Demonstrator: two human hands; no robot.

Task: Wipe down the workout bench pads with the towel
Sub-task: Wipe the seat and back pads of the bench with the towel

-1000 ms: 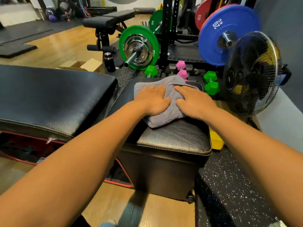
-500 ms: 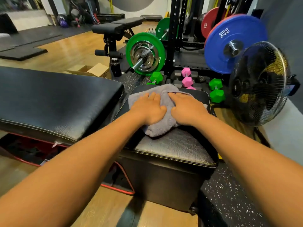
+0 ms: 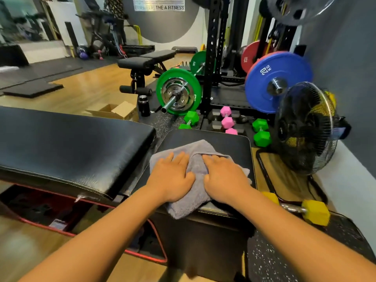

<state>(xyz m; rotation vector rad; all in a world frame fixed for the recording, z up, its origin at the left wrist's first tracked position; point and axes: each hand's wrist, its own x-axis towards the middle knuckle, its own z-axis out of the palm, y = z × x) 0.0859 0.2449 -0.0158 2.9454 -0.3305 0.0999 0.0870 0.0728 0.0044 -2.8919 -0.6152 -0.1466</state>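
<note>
1. Head view: my left hand (image 3: 172, 177) lies flat, palm down, on the grey towel (image 3: 198, 159), fingers spread and straight; its grip is open and clasps nothing, only pressing on the cloth.
2. My right hand (image 3: 224, 178) lies just beside it at 3 o'clock, likewise flat with an open grip, fingers pointing toward 11 o'clock on the towel.
3. The towel is bunched on the small black seat pad (image 3: 234, 142), covering its near left part; one corner hangs over the pad's near edge at 6 o'clock.
4. The long back pad (image 3: 67, 143) of the same surface lies at 9 o'clock from the towel, its end just beside the seat pad.
5. At 12 o'clock beyond the seat pad sit pink dumbbells (image 3: 227, 122) and green dumbbells (image 3: 261, 132); farther up is a green weight plate (image 3: 179, 91).
6. At 2 o'clock stands a black floor fan (image 3: 307, 127); a blue plate (image 3: 277, 81) is above it.
7. A yellow dumbbell (image 3: 315, 212) lies on the floor at 4 o'clock.
</note>
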